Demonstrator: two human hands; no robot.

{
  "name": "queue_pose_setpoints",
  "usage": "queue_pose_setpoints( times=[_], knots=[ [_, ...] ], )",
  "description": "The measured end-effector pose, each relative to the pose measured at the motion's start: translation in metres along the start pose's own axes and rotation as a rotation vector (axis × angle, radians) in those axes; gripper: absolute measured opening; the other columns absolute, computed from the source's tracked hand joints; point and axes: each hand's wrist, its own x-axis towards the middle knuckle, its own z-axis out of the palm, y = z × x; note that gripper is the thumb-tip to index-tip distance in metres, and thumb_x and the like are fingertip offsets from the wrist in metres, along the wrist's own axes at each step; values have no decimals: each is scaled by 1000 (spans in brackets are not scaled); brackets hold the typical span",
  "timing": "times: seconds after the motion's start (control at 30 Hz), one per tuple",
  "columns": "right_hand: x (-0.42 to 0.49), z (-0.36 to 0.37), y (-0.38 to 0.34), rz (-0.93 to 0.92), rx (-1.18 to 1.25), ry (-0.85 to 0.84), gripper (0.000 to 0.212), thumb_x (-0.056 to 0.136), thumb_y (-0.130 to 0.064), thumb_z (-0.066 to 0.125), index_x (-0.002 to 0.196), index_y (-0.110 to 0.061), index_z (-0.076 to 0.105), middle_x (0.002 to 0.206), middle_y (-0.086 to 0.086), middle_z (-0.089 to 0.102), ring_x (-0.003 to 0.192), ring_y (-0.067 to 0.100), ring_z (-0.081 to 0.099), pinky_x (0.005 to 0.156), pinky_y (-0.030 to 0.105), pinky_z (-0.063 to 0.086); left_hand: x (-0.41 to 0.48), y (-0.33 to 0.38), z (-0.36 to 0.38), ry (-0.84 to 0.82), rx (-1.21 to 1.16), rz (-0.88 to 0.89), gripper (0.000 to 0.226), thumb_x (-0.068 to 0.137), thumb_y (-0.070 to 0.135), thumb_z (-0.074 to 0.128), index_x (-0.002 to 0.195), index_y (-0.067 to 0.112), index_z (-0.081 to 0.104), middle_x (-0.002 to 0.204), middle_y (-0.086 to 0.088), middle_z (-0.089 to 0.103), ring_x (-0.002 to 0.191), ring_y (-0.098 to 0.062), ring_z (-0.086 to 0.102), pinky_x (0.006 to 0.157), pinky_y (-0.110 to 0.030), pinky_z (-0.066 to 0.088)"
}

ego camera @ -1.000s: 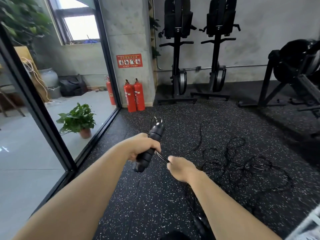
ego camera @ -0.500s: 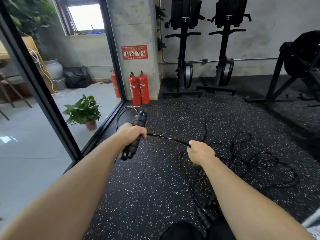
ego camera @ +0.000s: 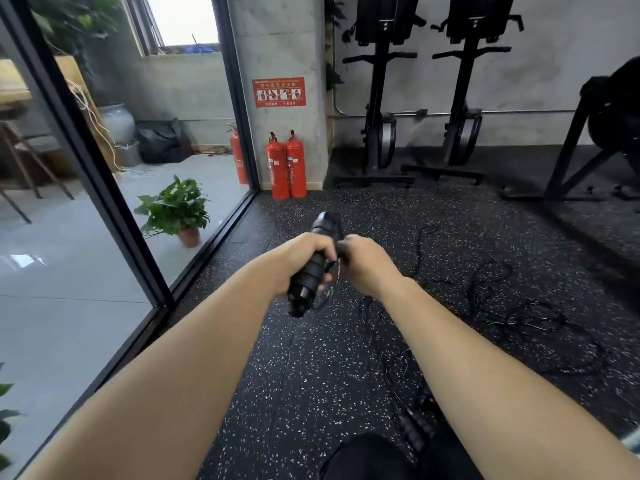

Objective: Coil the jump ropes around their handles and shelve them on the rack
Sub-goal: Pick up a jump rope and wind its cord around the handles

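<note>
The left hand [ego camera: 303, 258] curls its fingers tight round the middle of the handle [ego camera: 308, 282], held tilted above the floor [ego camera: 294, 393]. Just beside it, touching, the right hand [ego camera: 367, 263] is closed, apparently pinching the rope [ego camera: 512, 313] close to the handle. The slack drops into a tangle on the right.

The ribbed handle looks rigid, light and grippy, so mid-grip suits it. The rope seems thin and limp and likely to snag, so it is best fed close to the handle under light tension.

The right fingertips are hidden behind the hand. The turns on the handle are blurred, and black rope on dark floor is hard to trace or count. More handles [ego camera: 414, 424] lie low in view, partly covered. The rack is not in view.
</note>
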Motion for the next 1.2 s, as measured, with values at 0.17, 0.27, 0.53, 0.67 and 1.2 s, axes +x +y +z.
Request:
queue_pose_setpoints(
  times=[0.17, 0.27, 0.53, 0.67, 1.2],
  knots=[
    [3, -19, 14, 76, -56, 90, 17, 90, -13, 51, 93, -23, 64, 99, 2, 66, 91, 25, 60, 73, 34, 46, 5, 5, 5, 80, -70, 109, 5, 76, 6, 55, 72, 8, 53, 65, -5, 54, 49, -16, 47, 51, -23, 43],
    [4, -24, 29, 174, -25, 35, 13, 92, -18, 52, 90, -27, 61, 94, 0, 68, 88, 24, 62, 75, 34, 49, 8, 0, -10, 150, -43, 141, 7, 72, 6, 58, 69, 9, 52, 64, -5, 52, 49, -18, 46, 51, -24, 44],
    [9, -10, 34, 241, -45, -143, 12, 98, -24, 44, 107, -23, 54, 103, 4, 64, 90, 25, 62, 81, 39, 50, 9, -9, -49, 302, -101, 191, 13, 61, 11, 62, 69, 10, 53, 64, -5, 53, 50, -17, 47, 58, -26, 43],
    [13, 0, 32, 265, 211, -104, 14, 96, -18, 47, 88, -24, 57, 91, 4, 67, 78, 22, 68, 78, 45, 56, 13, -16, -59, 372, 52, 132, 26, 57, 16, 65, 79, 6, 56, 73, -11, 54, 55, -23, 48, 56, -29, 44],
    [12, -9, 19, 154, -129, -152, 24, 101, -25, 26, 84, -18, 42, 103, 11, 63, 85, 29, 51, 70, 37, 36, 23, -30, -44, 345, 237, 15, 32, 61, 20, 68, 87, 3, 61, 74, -10, 58, 56, -25, 52, 52, -27, 45]
  ],
)
